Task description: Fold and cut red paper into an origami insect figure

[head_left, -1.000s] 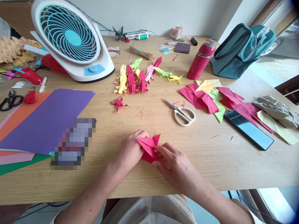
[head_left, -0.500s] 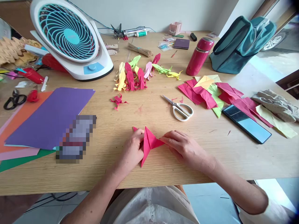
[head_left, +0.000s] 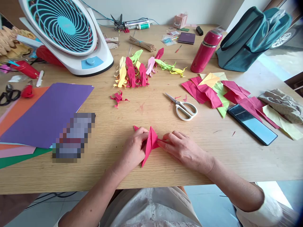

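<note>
The folded red paper (head_left: pixel 151 143) is on the near side of the white-handled scissors (head_left: pixel 176 101), slightly left; the left hand (head_left: pixel 134 146) grips it with curled fingers, and the right hand (head_left: pixel 182 148) pinches its right point between fingertips. Beyond the scissors, to the right, stand a capped red flask (head_left: pixel 205 53), contents hidden, and a teal bag (head_left: pixel 241 56); well behind the scissors, a clear packet (head_left: pixel 173 43) contains light-blue pieces (head_left: pixel 168 41).

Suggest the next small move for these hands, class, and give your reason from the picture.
Probably press a firm crease into the pink paper with the right hand: it pinches the narrow end sticking out to the right, while the left hand holds the opposite side.
</note>
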Demonstrator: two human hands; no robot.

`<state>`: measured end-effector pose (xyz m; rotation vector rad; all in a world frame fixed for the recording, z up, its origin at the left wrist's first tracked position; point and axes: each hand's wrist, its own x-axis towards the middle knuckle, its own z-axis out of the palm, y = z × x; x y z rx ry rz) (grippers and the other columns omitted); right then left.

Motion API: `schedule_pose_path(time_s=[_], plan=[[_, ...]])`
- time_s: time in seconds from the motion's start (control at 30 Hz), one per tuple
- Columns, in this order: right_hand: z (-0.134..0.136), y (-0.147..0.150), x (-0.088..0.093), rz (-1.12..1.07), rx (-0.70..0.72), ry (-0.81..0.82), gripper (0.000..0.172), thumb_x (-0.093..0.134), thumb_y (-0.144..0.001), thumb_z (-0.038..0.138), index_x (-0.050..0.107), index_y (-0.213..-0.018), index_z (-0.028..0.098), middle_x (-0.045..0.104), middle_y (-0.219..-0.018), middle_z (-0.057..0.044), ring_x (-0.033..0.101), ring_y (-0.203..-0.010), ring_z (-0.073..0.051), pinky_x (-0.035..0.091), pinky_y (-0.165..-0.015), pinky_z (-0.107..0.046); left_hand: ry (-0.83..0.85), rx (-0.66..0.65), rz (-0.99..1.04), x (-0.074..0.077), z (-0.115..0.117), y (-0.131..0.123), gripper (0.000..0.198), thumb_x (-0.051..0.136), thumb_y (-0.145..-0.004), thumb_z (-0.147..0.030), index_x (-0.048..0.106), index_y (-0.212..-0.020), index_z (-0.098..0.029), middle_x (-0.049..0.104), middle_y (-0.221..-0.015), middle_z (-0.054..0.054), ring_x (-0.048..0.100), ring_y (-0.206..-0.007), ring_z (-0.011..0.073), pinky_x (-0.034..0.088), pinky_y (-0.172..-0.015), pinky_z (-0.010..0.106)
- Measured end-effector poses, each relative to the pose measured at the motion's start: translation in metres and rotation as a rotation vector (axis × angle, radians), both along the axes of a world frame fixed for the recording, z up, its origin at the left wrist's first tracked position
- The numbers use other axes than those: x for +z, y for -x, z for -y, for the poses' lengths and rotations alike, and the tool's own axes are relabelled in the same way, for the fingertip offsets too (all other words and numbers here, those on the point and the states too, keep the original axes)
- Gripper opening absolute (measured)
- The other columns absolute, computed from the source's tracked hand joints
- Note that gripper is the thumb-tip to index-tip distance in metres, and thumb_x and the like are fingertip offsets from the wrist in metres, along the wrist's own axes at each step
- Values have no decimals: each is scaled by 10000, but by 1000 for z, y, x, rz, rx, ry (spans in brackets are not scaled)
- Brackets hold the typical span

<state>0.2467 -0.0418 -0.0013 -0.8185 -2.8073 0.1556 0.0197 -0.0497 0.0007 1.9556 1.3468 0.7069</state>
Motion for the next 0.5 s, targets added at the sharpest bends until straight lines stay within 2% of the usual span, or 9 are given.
schedule_pose_path(time_s=[0.17, 0.33, 0.5], plan=[[2, 1, 0, 24, 12, -31, 358, 338, -1049, 178, 617, -1274, 175, 596, -1050, -124, 473, -828, -224, 421, -743, -373, 1, -3, -12, 2, 0, 0, 226, 562, -853, -27, 502, -694, -176, 544, -835, -24, 533, -729, 98, 398, -659, 207], [4, 2, -4, -17, 42, -57, 292, 389, -1043, 184, 655, -1159, 158, 609, -1063, -120, 480, -857, -225, 376, -769, -391, -21, 0, -26, 1, -1, -1, 231, 549, -833, 3, 514, -686, -172, 540, -825, -20, 532, -719, 99, 390, -642, 210], [6, 5, -2, -51, 88, -10, 281, 406, -1037, 160, 635, -1200, 144, 634, -1101, -118, 491, -889, -224, 363, -790, -389, -8, 2, -25, 2, 0, -2, 230, 505, -813, 31, 553, -721, -175, 543, -843, -14, 517, -696, 97, 389, -622, 211]])
